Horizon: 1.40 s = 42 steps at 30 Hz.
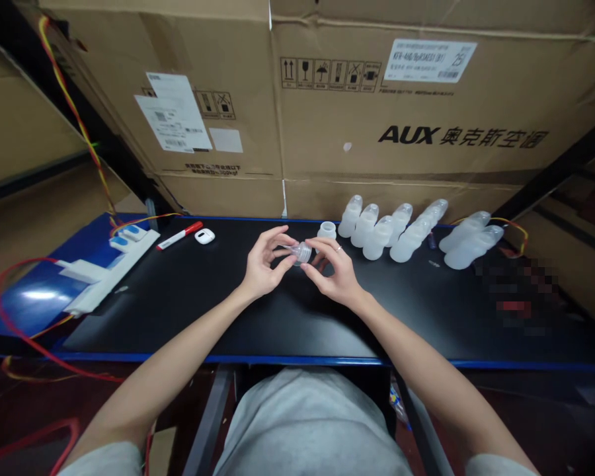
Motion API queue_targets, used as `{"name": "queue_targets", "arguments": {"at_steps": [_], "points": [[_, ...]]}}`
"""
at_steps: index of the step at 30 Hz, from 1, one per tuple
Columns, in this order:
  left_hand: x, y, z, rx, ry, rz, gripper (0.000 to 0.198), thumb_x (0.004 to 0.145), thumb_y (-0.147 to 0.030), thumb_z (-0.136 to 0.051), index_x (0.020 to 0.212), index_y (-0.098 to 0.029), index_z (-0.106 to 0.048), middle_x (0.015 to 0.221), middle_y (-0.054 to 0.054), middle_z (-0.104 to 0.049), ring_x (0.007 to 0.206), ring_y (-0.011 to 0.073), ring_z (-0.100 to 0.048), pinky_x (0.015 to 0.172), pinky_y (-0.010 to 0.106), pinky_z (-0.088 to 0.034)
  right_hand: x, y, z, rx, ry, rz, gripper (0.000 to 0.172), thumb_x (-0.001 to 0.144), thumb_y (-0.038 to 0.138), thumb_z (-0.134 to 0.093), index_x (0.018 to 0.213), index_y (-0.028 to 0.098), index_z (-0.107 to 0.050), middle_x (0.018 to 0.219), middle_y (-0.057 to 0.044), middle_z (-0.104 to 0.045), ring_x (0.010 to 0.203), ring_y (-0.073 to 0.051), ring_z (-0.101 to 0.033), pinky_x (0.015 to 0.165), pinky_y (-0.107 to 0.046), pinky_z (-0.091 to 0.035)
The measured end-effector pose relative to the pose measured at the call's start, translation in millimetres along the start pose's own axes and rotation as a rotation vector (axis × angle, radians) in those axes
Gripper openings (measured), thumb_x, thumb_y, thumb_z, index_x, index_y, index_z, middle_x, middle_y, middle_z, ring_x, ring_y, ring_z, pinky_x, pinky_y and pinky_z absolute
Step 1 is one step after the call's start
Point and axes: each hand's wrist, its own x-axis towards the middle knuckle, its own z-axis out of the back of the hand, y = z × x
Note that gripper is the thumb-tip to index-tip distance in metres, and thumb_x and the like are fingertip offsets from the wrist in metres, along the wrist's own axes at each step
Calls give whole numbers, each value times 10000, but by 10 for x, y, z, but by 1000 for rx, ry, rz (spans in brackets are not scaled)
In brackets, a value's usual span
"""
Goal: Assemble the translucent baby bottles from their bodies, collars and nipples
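Observation:
My left hand (265, 264) and my right hand (333, 272) meet above the black table top (218, 297), both pinching a small clear plastic cap piece (301, 252) between their fingertips. The right hand wears a ring. Just behind the hands stands one small white bottle (326, 231) without a cap. To its right several capped white bottles (391, 231) lie in a row along the back of the table, with two more (471, 241) further right.
Large cardboard boxes (377, 119) wall off the back. At the left lie a red marker (180, 235), a small white device (205, 236), a white power strip (109, 268) and red and yellow cables (10, 311).

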Motion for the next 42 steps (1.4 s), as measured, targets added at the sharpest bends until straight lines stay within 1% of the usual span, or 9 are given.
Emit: {"name": "queue_targets", "arguments": {"at_steps": [5,8,11,14,17,22,32,39,42], "points": [[-43,34,-41,28,-40,-16,560,981,-262,-838,1488,-285,-600,1192,72,-728,1108,212,-810,898,335,-741,21,43,15,-68,-20,-16,484,936,331,-768,1412,298,-686,1323,-98,-750,731,-173,-691,593,-344,-587],[-53,23,-62,38,-12,-54,589,976,-289,-844,1508,-280,-593,1296,111,-693,1170,251,-803,929,375,-742,54,72,37,-96,-40,-14,482,913,327,-775,1391,298,-717,1313,-96,-761,703,-169,-671,644,-367,-603],[-29,27,-38,89,0,-83,635,957,-304,-857,1530,-264,-586,1383,144,-656,1242,277,-772,1017,431,-715,130,38,90,-94,-159,-4,421,920,347,-780,1334,273,-758,1274,-100,-786,752,-192,-679,742,-401,-622],[7,92,26,296,32,-83,481,959,-286,-837,1412,-231,-685,1319,132,-712,1229,272,-751,1086,488,-664,245,-96,176,-137,-348,-67,418,911,372,-793,1310,249,-775,1220,-109,-812,919,-255,-713,865,-446,-614],[17,209,80,515,132,-82,248,959,-252,-805,1205,-235,-778,1243,108,-768,1224,293,-728,1092,537,-616,352,-266,259,-139,-421,-159,442,895,429,-819,1292,237,-786,1239,-123,-817,1064,-296,-720,963,-482,-596],[-3,347,107,661,247,-12,162,969,-226,-769,1124,-252,-806,1219,80,-798,1145,276,-739,1034,488,-591,415,-422,284,-98,-374,-237,498,875,511,-849,1271,214,-798,1225,-136,-824,1105,-310,-733,1006,-495,-582],[63,366,196,799,191,125,228,982,-232,-725,1205,-244,-771,1295,82,-803,1222,300,-724,1090,504,-577,389,-523,215,-38,-292,-289,551,872,544,-831,1297,197,-786,1237,-127,-839,1093,-313,-777,993,-478,-595],[40,268,104,687,138,34,443,988,-390,-777,1399,-245,-695,1397,111,-755,1307,307,-694,1144,517,-563,257,-367,104,125,-109,-248,533,892,562,-859,1319,251,-794,1283,-97,-835,1108,-304,-792,935,-449,-638],[4,221,54,648,175,52,491,936,-449,-838,1363,-238,-719,1329,110,-780,1256,320,-709,1113,523,-571,204,-284,30,198,-17,-224,521,908,546,-858,1336,255,-795,1309,-95,-829,1153,-305,-791,946,-444,-651]]}}
